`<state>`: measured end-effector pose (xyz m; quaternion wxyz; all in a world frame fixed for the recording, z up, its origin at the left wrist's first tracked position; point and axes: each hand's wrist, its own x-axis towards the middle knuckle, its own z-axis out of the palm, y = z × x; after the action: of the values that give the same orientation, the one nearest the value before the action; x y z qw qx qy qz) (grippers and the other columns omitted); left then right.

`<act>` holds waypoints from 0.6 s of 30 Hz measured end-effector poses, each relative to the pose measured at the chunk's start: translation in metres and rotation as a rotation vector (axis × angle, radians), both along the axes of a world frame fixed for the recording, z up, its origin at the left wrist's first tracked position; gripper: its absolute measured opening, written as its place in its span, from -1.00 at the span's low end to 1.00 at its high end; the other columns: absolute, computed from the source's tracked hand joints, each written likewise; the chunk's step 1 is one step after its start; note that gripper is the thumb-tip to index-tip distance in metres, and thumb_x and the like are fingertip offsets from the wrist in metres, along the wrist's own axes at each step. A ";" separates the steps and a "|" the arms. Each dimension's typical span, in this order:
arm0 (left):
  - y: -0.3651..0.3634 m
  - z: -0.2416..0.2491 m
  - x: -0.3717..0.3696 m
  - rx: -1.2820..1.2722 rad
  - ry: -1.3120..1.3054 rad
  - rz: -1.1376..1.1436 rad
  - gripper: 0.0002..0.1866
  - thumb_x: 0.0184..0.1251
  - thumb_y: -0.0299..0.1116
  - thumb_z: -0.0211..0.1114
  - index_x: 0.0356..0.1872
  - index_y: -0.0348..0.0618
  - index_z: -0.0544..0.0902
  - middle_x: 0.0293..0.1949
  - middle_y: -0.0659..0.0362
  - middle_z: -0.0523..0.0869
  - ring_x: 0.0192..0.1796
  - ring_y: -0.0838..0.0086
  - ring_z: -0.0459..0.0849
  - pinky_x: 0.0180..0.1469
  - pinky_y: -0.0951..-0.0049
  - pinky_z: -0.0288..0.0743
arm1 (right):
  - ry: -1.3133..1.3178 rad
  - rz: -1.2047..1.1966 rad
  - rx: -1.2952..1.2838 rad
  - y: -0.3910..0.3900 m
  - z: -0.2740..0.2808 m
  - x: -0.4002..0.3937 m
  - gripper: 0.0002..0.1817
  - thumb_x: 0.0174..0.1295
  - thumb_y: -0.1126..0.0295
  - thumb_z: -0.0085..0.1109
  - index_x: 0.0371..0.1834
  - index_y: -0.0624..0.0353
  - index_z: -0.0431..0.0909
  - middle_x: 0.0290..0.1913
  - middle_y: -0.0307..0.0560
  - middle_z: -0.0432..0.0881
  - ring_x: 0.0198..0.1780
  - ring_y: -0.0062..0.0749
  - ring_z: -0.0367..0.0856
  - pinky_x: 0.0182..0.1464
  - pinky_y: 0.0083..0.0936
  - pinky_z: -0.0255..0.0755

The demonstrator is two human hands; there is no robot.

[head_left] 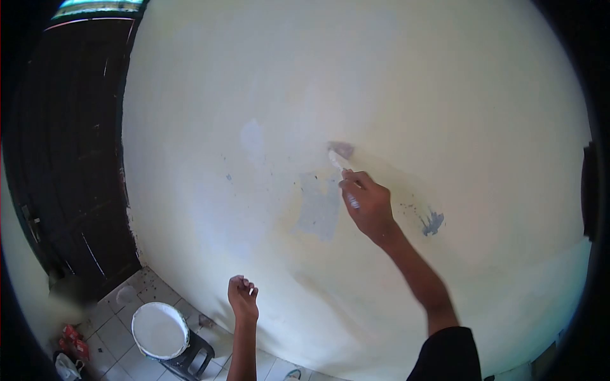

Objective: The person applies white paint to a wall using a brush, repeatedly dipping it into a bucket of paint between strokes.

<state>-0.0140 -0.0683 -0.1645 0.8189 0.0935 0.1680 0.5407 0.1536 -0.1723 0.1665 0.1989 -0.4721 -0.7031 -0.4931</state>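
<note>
My right hand is raised to the pale wall, its fingers wrapped round the handle of a small tool with a whitish end. That end lies against the wall at the lower left of a brownish patch. Below and left of this hand is a light grey patch; a darker grey mark lies to its right. Lower down, my left hand hangs in front of the wall with its fingers curled in, and nothing shows in it.
A white-filled bucket rests on a dark stool at the lower left. Behind it are a dark door and the tiled floor. Red packets lie at the far lower left.
</note>
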 end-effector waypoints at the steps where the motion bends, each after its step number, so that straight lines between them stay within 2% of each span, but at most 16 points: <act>1: -0.002 0.004 0.000 0.030 0.010 -0.009 -0.87 0.31 -0.22 0.13 -0.30 0.00 0.49 -0.45 0.32 0.47 -0.36 0.54 0.45 -0.24 0.46 0.33 | 0.281 0.174 0.064 -0.003 -0.007 -0.006 -0.85 0.03 0.66 0.26 -0.34 0.21 0.59 -0.23 0.19 0.63 -0.25 -0.26 0.73 -0.43 -0.53 0.62; 2: -0.004 0.009 0.001 0.060 0.020 -0.014 -0.86 0.34 -0.22 0.13 -0.29 -0.02 0.49 -0.44 0.31 0.48 -0.35 0.54 0.46 -0.24 0.46 0.36 | 0.830 0.364 0.053 -0.007 -0.022 -0.015 -0.85 0.05 0.68 0.29 -0.30 0.30 0.62 -0.26 0.14 0.68 -0.24 -0.25 0.73 -0.32 -0.47 0.71; 3: -0.008 0.014 0.002 0.054 0.034 -0.010 -0.86 0.34 -0.22 0.13 -0.29 -0.02 0.49 -0.44 0.31 0.48 -0.35 0.54 0.46 -0.24 0.46 0.36 | 0.844 0.366 0.048 -0.010 -0.037 -0.020 -0.85 0.05 0.68 0.29 -0.30 0.30 0.62 -0.26 0.14 0.68 -0.24 -0.25 0.73 -0.32 -0.47 0.71; 5: -0.018 0.025 0.003 0.198 0.030 -0.077 -0.85 0.37 -0.21 0.12 -0.27 -0.03 0.50 -0.42 0.29 0.51 -0.32 0.53 0.50 -0.21 0.46 0.40 | 1.593 0.702 0.199 -0.018 -0.068 -0.029 -0.91 0.11 0.66 0.27 -0.31 0.40 0.60 -0.26 0.08 0.68 -0.29 -0.29 0.72 -0.26 -0.40 0.75; 6: -0.022 0.026 0.003 0.258 0.054 -0.105 -0.83 0.39 -0.17 0.12 -0.23 -0.02 0.51 -0.40 0.30 0.52 -0.30 0.54 0.51 -0.18 0.44 0.41 | 1.719 0.749 0.247 -0.019 -0.087 -0.030 -0.91 0.12 0.65 0.27 -0.32 0.43 0.57 -0.26 0.06 0.67 -0.30 -0.27 0.72 -0.24 -0.40 0.75; 7: -0.026 0.028 0.005 0.317 0.079 -0.135 -0.80 0.41 -0.13 0.13 -0.19 -0.01 0.52 -0.37 0.31 0.53 -0.27 0.56 0.51 -0.15 0.43 0.41 | 1.749 0.749 0.248 -0.020 -0.107 -0.030 -0.91 0.12 0.65 0.27 -0.32 0.43 0.57 -0.26 0.06 0.67 -0.30 -0.27 0.72 -0.24 -0.40 0.75; 9: -0.037 0.035 0.007 0.368 0.141 -0.169 -0.78 0.42 -0.14 0.11 -0.20 -0.06 0.51 -0.35 0.28 0.53 -0.26 0.54 0.52 -0.14 0.42 0.43 | 1.947 0.954 0.352 -0.023 -0.143 -0.030 -0.90 0.14 0.64 0.25 -0.30 0.41 0.55 -0.28 0.06 0.65 -0.26 -0.29 0.72 -0.18 -0.40 0.75; 10: -0.041 0.037 0.009 0.413 0.160 -0.206 -0.76 0.43 -0.14 0.09 -0.18 -0.10 0.51 -0.34 0.26 0.54 -0.25 0.53 0.53 -0.13 0.42 0.43 | 2.043 0.993 0.351 -0.024 -0.157 -0.030 -0.92 0.17 0.65 0.23 -0.30 0.38 0.53 -0.27 0.07 0.65 -0.20 -0.27 0.71 -0.05 -0.44 0.72; 11: -0.044 0.039 0.010 0.457 0.179 -0.243 -0.74 0.44 -0.14 0.08 -0.17 -0.13 0.51 -0.34 0.24 0.55 -0.25 0.52 0.54 -0.13 0.43 0.44 | 2.073 0.988 0.359 -0.024 -0.173 -0.028 -0.92 0.17 0.65 0.23 -0.30 0.38 0.53 -0.27 0.07 0.65 -0.20 -0.27 0.71 -0.05 -0.44 0.72; 13: -0.051 0.047 0.013 0.544 0.324 -0.312 -0.70 0.46 -0.15 0.05 -0.12 -0.20 0.52 -0.30 0.20 0.59 -0.21 0.50 0.57 -0.11 0.43 0.45 | 2.268 1.166 0.218 -0.018 -0.200 -0.021 -0.93 0.18 0.67 0.20 -0.29 0.37 0.52 -0.25 0.08 0.65 -0.15 -0.26 0.71 0.08 -0.48 0.67; 14: -0.054 0.052 0.015 0.588 0.368 -0.345 -0.69 0.47 -0.17 0.03 -0.07 -0.23 0.53 -0.26 0.18 0.62 -0.18 0.49 0.59 -0.08 0.43 0.46 | 2.327 1.181 0.205 -0.017 -0.207 -0.021 -0.91 0.19 0.69 0.17 -0.27 0.37 0.50 -0.23 0.09 0.65 -0.14 -0.25 0.71 0.14 -0.50 0.62; 18: -0.073 0.070 0.024 0.711 0.396 -0.387 -0.63 0.45 -0.24 0.05 0.12 -0.26 0.54 -0.08 0.14 0.62 -0.10 0.49 0.56 -0.03 0.44 0.44 | 2.317 1.113 0.204 -0.018 -0.218 -0.036 -0.88 0.17 0.72 0.15 -0.25 0.39 0.48 -0.19 0.15 0.64 -0.12 -0.22 0.71 0.10 -0.47 0.65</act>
<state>0.0103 -0.1416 -0.0940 0.7739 0.5006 0.1047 0.3736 0.1178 -0.1907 -0.0516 0.9025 -0.2501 -0.1820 0.2995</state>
